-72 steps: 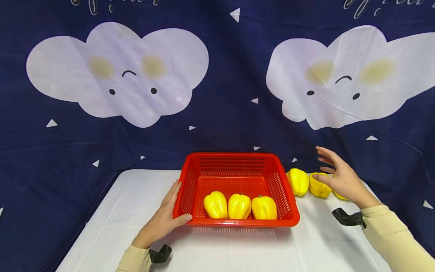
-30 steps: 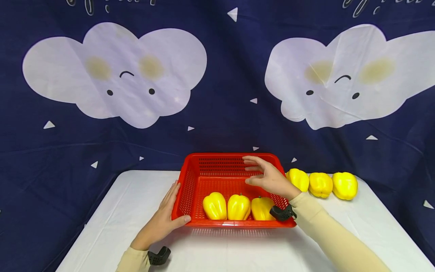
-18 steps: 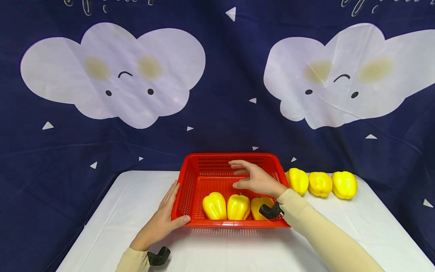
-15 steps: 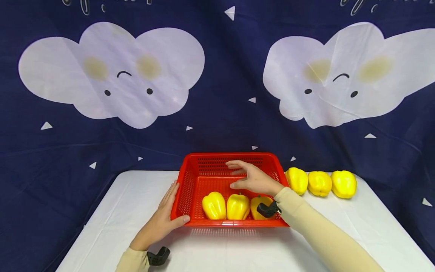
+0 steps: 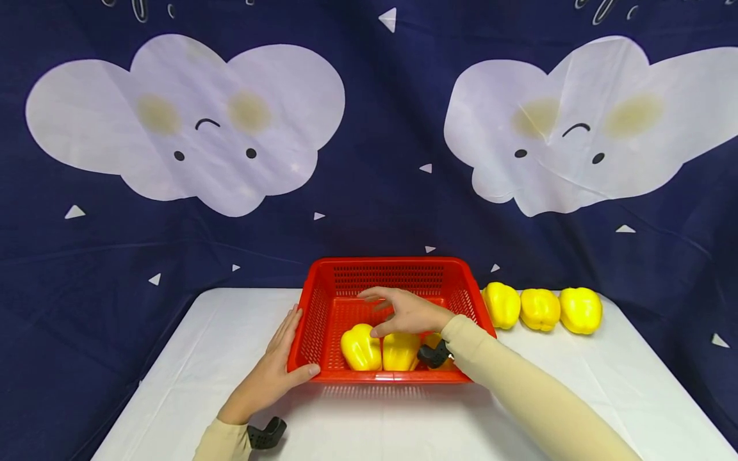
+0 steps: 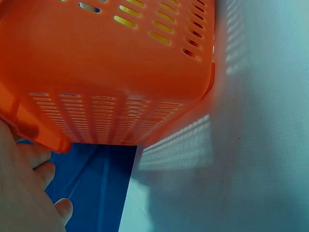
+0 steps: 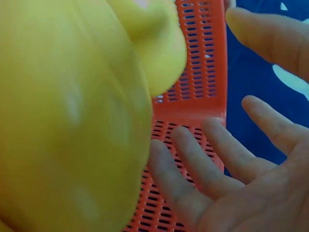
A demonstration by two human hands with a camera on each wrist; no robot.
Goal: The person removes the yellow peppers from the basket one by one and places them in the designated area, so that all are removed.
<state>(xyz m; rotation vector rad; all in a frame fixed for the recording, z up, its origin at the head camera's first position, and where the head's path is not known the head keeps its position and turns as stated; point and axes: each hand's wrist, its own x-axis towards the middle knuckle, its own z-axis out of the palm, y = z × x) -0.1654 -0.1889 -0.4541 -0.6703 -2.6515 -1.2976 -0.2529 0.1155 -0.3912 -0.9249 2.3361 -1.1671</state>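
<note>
A red plastic basket stands on the table with three yellow bell peppers along its near side: a left one, a middle one and a right one partly hidden by my right wrist. My left hand rests along the basket's left side, fingers straight and thumb on the front rim. Over the basket, my right hand has spread fingers and nothing in its grasp; its thumb is close to the left pepper, contact unclear. In the right wrist view, a bell pepper looms beside the extended fingers.
Right of the basket, three more yellow bell peppers stand in a row: one by the basket wall, a middle one and an outer one. The white-covered table meets a dark blue curtain at the back.
My right hand has swung left from above the peppers on the table to above the basket, then lower toward the left pepper. My left hand has kept its place at the basket.
</note>
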